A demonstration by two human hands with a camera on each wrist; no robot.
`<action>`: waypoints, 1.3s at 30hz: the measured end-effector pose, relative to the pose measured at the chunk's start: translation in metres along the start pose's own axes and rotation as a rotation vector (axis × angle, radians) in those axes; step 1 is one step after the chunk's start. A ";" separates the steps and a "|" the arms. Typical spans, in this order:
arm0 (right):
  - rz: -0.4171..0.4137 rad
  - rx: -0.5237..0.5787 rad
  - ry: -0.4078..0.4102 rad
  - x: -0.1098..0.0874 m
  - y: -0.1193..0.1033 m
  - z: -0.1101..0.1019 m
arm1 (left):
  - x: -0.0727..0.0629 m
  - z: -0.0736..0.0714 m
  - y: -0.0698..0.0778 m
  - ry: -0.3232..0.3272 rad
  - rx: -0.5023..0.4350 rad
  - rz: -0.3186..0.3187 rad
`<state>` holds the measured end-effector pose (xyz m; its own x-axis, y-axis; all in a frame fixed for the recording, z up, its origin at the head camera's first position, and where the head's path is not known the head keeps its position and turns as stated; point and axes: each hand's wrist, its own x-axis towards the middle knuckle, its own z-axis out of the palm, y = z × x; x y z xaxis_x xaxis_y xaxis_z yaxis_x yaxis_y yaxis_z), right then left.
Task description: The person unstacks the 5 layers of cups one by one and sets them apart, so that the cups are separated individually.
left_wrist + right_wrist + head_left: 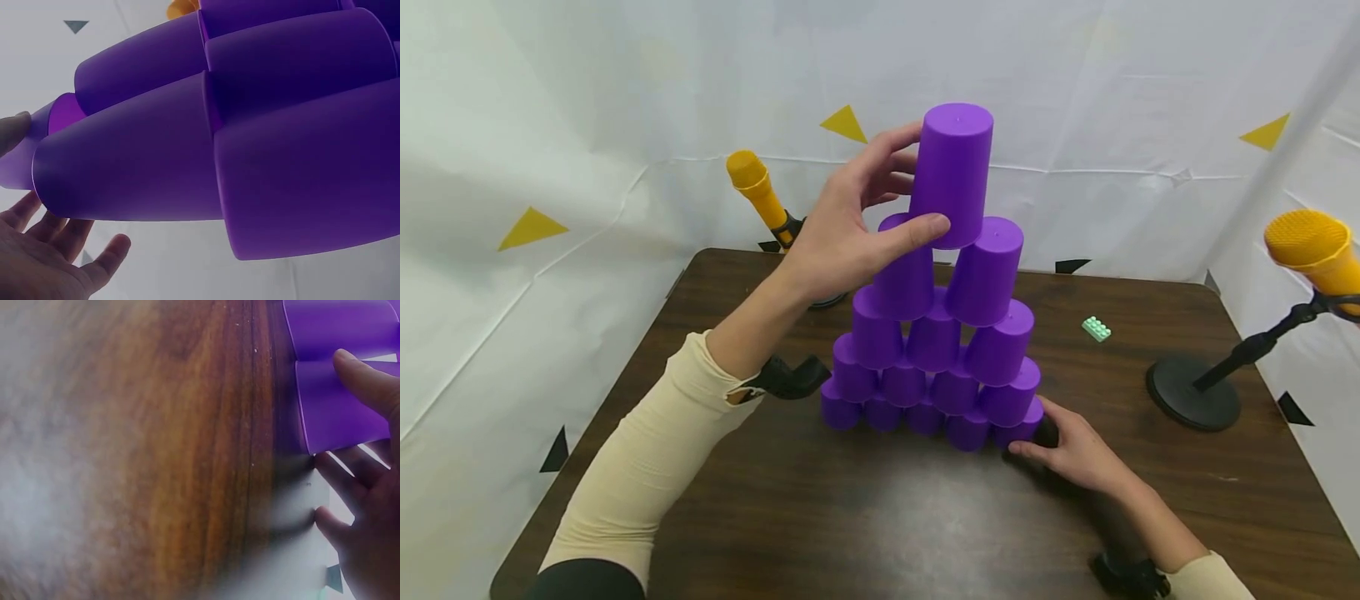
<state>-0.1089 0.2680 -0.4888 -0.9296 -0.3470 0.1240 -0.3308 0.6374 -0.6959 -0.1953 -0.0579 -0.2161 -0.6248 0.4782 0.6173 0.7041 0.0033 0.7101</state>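
Note:
Purple cups (pixel 934 340), all upside down, form a tall pyramid in the middle of the table. My left hand (pixel 842 225) grips the single top cup (pixel 953 171) from its left side, thumb near the rim and fingers behind. That cup stands over the two cups of the row below and overlaps them in the head view. In the left wrist view, the left thumb (pixel 14 132) lies on the top cup's side. Low on the right, my right hand (pixel 1078 450) holds the end cup (pixel 340 406) of the bottom row between thumb and fingers.
A yellow microphone (pixel 758 190) on a stand is behind the left arm. Another yellow microphone (pixel 1311 246) on a black stand (pixel 1193 392) is at the right. A small green toy brick (pixel 1096 328) lies on the dark wooden table (pixel 820 517). White sheeting (pixel 1112 92) hangs behind.

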 end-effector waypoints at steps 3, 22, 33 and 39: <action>0.002 0.004 -0.009 0.000 0.001 0.000 | -0.001 0.000 0.009 0.012 -0.007 -0.002; 0.018 0.024 -0.045 -0.005 0.000 0.001 | -0.091 -0.097 -0.023 0.518 0.043 -0.262; 0.024 0.035 -0.042 -0.005 0.001 -0.001 | -0.227 -0.169 -0.159 0.718 0.564 -0.966; 0.027 0.038 -0.050 -0.005 0.002 -0.001 | -0.267 -0.181 -0.200 0.763 0.651 -1.040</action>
<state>-0.1051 0.2717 -0.4901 -0.9284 -0.3648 0.0702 -0.2987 0.6205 -0.7251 -0.2301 -0.3455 -0.4617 -0.8180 -0.5663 0.1008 -0.2777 0.5423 0.7929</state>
